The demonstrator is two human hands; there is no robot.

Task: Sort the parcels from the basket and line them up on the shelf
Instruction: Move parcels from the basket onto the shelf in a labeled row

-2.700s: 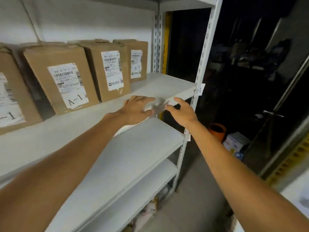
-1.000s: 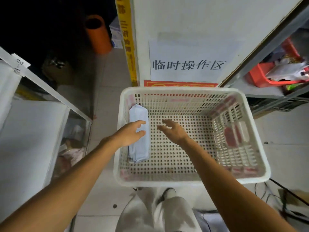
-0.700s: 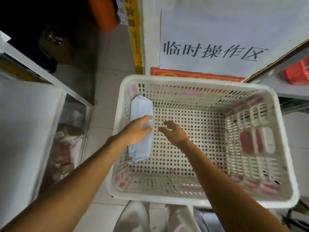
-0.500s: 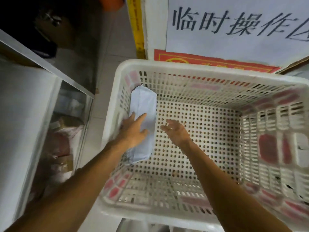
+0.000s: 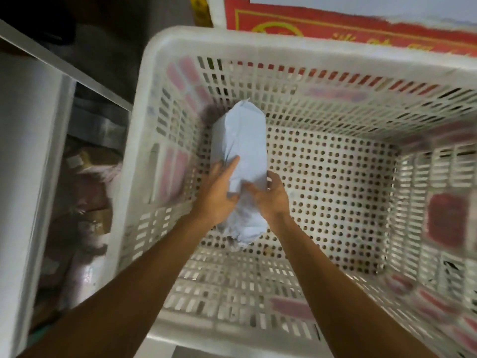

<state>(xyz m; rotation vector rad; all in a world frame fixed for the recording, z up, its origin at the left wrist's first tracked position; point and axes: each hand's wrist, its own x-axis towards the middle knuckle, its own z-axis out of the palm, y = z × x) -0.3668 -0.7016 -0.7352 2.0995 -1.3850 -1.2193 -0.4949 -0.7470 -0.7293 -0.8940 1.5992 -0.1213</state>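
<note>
Evidently ready for lifting, the parcel (image 5: 242, 140) sits between both hands: the left hand (image 5: 216, 192) grips its near side, the right hand (image 5: 271, 197) clasps opposite (soft wrapping sags), with the basket (image 5: 160, 73) surrounding them.

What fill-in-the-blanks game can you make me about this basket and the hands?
1. The white basket has just ___ parcel in it.
2. The left hand and the right hand both hold the ___.
3. The basket's floor is full of small round ___.

Missing words: one; parcel; holes.
</note>
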